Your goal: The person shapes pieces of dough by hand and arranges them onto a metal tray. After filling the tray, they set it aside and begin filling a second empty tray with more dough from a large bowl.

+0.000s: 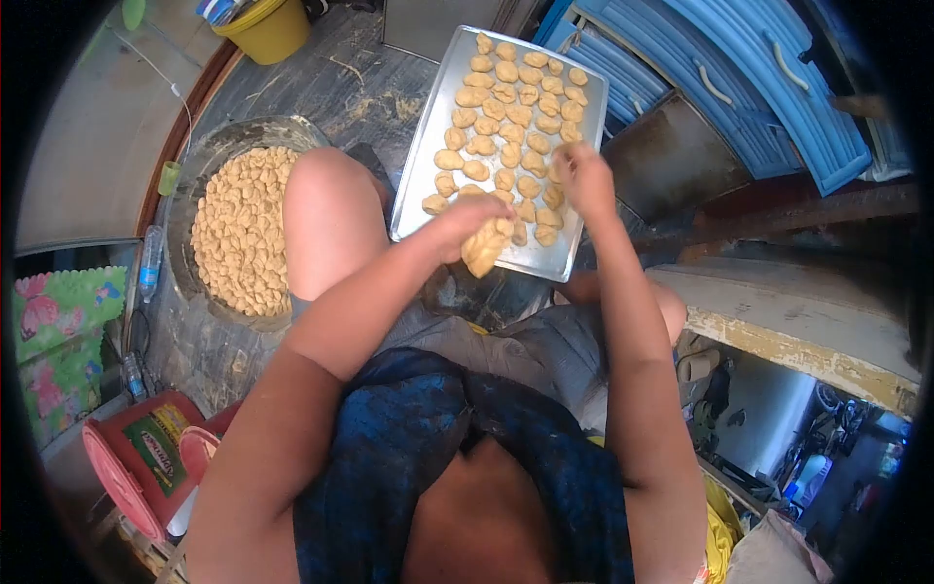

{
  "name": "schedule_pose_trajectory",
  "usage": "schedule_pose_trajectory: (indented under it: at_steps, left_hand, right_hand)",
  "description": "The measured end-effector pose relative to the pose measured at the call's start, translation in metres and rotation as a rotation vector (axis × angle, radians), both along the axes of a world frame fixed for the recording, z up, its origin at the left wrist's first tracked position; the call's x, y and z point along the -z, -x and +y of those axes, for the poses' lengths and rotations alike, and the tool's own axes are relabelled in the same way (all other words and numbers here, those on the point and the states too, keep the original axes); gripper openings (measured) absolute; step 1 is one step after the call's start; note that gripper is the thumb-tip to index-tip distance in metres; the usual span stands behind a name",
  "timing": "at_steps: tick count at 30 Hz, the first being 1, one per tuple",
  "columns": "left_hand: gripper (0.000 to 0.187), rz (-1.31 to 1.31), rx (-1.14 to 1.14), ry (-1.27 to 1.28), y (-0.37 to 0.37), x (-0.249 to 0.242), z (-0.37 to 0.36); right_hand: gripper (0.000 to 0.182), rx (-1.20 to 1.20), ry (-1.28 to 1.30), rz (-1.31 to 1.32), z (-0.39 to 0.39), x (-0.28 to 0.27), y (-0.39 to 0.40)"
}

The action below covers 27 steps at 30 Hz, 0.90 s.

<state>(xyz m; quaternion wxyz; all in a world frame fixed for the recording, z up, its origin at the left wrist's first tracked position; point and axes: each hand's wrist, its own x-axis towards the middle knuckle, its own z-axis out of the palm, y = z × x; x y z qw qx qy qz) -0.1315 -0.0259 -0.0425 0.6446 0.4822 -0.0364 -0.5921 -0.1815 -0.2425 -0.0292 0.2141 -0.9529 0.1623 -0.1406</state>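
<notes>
My left hand point(465, 222) is closed around a clump of dough pieces point(486, 249), held over the near edge of a metal baking tray point(416, 185). Rows of small, knobbly, pale-brown dough pieces point(510, 131) cover the tray. Over its right side, close to the end of a row, is my right hand point(586, 180), with thumb and fingers drawn together and slightly blurred; I cannot tell what is between them. To the left, a wide round basin point(178, 229) holds a large heap of similar dough pieces point(238, 234), partly hidden behind my knee.
Blue drawers point(725, 83) with pale handles stand beyond the tray on the right. A yellow bucket point(268, 31) is at the far left. Plastic bottles point(150, 263) and a red bucket point(156, 448) sit at left. A worn wooden ledge point(798, 321) runs along the right.
</notes>
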Motion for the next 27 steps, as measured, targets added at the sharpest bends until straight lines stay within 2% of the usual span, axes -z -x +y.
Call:
schedule_pose_trajectory:
  at_steps: [2,3,5,6,14,17,19,21,23,25,27]
  left_hand:
    - [0.022,0.070,-0.104,0.070,-0.014,-0.012,0.009]
    - [0.022,0.072,-0.102,0.064,-0.018,-0.018,0.012]
    - [0.019,0.035,-0.232,0.093,-0.022,-0.024,0.015]
    - [0.019,0.047,-0.260,0.081,-0.022,-0.022,0.015]
    - [0.019,0.038,-0.209,0.047,-0.010,-0.013,0.013]
    - [0.022,0.015,-0.143,0.048,-0.011,0.002,0.008]
    - [0.021,0.009,-0.148,0.050,-0.007,-0.004,0.007]
    - [0.020,0.035,-0.174,0.026,-0.006,-0.010,0.008]
    - [0.020,0.032,-0.191,0.050,-0.009,-0.008,0.008]
    - [0.020,0.031,-0.204,0.070,-0.010,-0.006,0.009]
    - [0.020,0.003,-0.201,0.066,-0.012,-0.007,0.006]
  right_hand:
    - [0.022,-0.176,-0.001,0.294,0.027,-0.008,0.027]
    - [0.024,-0.166,0.028,0.457,0.049,-0.018,0.038]
    - [0.027,-0.272,0.098,0.405,0.067,0.006,0.060]
    - [0.024,-0.242,0.140,0.356,0.073,0.021,0.066]
    - [0.012,-0.212,0.264,0.314,0.073,0.026,0.071]
    - [0.014,-0.233,0.232,0.209,0.070,0.033,0.074]
    - [0.018,-0.246,0.171,0.227,0.065,0.035,0.073]
    - [0.020,-0.224,0.107,0.136,0.053,0.030,0.074]
    - [0.024,-0.034,-0.069,0.135,0.040,0.014,0.076]
    - [0.026,-0.003,-0.048,0.165,0.028,0.012,0.079]
    - [0.030,-0.027,-0.121,0.321,0.021,0.010,0.082]
